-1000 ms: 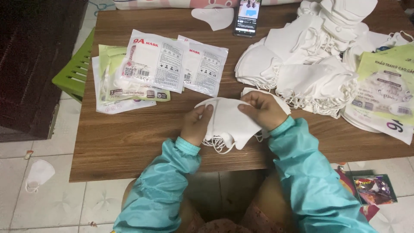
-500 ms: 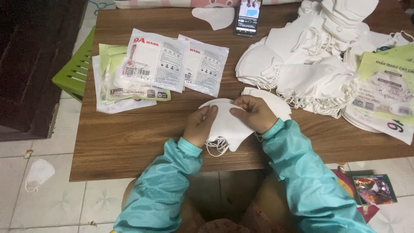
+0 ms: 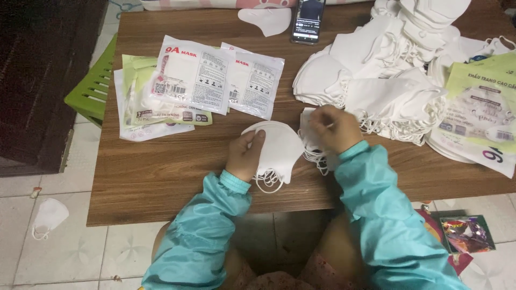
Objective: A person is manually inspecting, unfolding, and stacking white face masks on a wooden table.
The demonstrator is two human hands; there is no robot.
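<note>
My left hand (image 3: 245, 156) grips a small stack of folded white face masks (image 3: 277, 149) just above the wooden table (image 3: 161, 177), ear loops dangling below. My right hand (image 3: 333, 128) sits to the right of that stack, fingers pinched on the edge of another white mask (image 3: 310, 134) lying on the table. Both arms wear teal sleeves. A big heap of loose white masks (image 3: 376, 80) lies just beyond my right hand.
Sealed mask packets (image 3: 199, 80) lie at the table's left half, more printed packets (image 3: 478, 113) at the right edge. A phone (image 3: 307, 21) and one mask (image 3: 266, 20) lie at the far edge. A green stool (image 3: 94, 86) stands left; a mask (image 3: 48, 215) lies on the floor.
My right hand has left the stack and moved right to a mask on the table. My left hand keeps holding the stack, which has barely shifted.
</note>
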